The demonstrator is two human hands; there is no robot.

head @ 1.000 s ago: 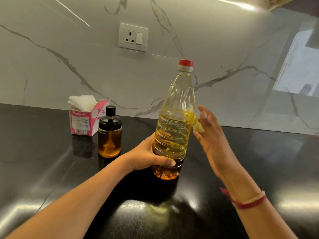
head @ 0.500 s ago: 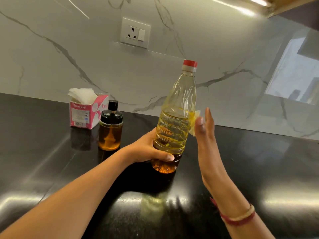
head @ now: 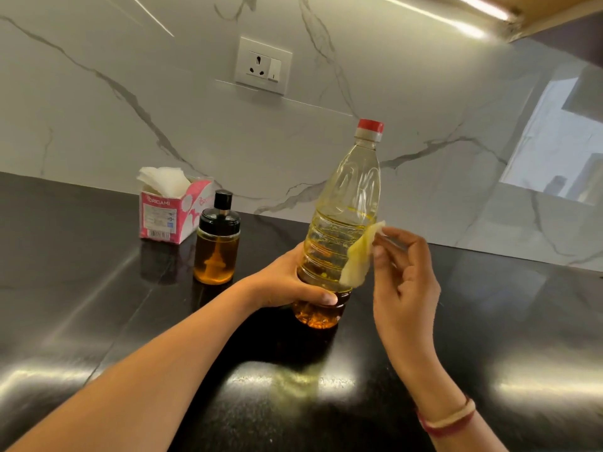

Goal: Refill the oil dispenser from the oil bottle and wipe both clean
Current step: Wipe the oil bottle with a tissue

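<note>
Hands on capped oil bottle [head: 342, 223], frame centre.
Left hand [head: 287, 285] grips its lower body; right hand [head: 404, 275] pinches yellowed tissue [head: 359, 256] against its side. Oil dispenser [head: 217, 243] stands left.

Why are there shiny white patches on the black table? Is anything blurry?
Head view: the patches are glare on the glossy counter, probably from the strip light overhead; head view: the oil bottle shows small glints too; head view: the right hand pinching the tissue looks a little soft, the rest fairly sharp.
</note>
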